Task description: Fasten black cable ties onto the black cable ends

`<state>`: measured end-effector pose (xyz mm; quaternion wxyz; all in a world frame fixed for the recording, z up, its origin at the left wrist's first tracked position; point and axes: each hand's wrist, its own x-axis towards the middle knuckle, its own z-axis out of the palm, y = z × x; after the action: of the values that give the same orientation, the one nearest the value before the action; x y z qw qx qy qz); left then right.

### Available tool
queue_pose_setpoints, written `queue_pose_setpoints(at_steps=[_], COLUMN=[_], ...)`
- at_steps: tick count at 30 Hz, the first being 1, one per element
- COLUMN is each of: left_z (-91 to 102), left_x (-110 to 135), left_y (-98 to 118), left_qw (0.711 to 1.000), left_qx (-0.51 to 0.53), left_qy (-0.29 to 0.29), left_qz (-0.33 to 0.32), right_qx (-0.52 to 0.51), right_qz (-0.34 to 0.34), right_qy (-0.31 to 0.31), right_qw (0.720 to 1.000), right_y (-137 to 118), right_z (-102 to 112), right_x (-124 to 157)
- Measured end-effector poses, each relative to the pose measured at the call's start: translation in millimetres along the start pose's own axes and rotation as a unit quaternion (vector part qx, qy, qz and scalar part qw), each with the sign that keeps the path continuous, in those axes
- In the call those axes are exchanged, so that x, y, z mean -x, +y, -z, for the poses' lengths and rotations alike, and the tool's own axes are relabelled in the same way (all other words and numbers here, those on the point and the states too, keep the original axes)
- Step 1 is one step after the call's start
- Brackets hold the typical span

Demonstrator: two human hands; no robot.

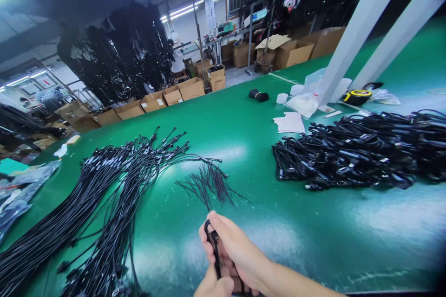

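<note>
One folded black cable [216,260] sits in two hands, over the near edge of the tabletop [237,127], around its middle. The fingers of the right hand [242,248] are curled around its upper loop; the left hand [213,285] grips it lower down, thumb laid against it, its other fingers mostly hidden. The right forearm slants in from the near edge, right of the middle, the hand pointing away from the body and to the left. The left hand is just below, its thumb aimed right.

Just beyond the fingertips lies one pile of short black ties [212,181], too many to count. To the left are two spreads of long cables, an outer one [66,213] and an inner one [120,213], both running toward the near left corner. To the right is one heap of coiled cables [351,153]. Near the far edge are one bound black bundle [258,95], one tape measure [358,97] and two white posts [365,23].
</note>
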<state>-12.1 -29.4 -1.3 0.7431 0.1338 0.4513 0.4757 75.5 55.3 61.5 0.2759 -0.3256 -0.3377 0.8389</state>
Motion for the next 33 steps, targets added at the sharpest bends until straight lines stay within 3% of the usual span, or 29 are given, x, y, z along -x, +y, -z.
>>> queue_pose_setpoints(at_steps=[3,7,9,11,14,21,26,29,33], left_z=[-2.9,-7.1,-7.9,-8.1,-7.9,-5.9,-8.9,-9.6,-9.1], left_x=[-7,-14,-13,-10,-9,-43,-58,-54,-30], left_y=[-4,-3,-2,-1,2,18,24,18,4], left_qw=[1.0,0.996,0.993,0.991,0.99,0.977,0.951,0.974,0.985], left_qx=[-0.018,-0.077,-0.087,-0.085,-0.088,-0.147,-0.177,-0.123,-0.107], left_qy=[-0.008,-0.036,-0.072,-0.098,-0.109,-0.094,-0.052,-0.028,-0.058], left_qz=[0.014,-0.024,-0.032,-0.021,-0.021,-0.123,-0.247,-0.19,-0.119], right_qx=[0.043,0.048,0.003,-0.035,-0.068,-0.057,-0.102,-0.123,-0.098], right_qz=[0.054,0.13,0.105,0.038,-0.034,-0.043,-0.018,-0.008,0.05], right_qy=[-0.015,-0.025,-0.051,-0.079,-0.128,-0.214,-0.152,-0.135,-0.13], right_qw=[0.997,0.99,0.993,0.996,0.989,0.974,0.983,0.983,0.985], right_y=[2,1,-2,-7,-12,-14,-18,-18,-12], right_z=[2,6,8,10,13,15,10,7,4], right_x=[-2,-5,-7,-8,-7,-5,-4,-2,0])
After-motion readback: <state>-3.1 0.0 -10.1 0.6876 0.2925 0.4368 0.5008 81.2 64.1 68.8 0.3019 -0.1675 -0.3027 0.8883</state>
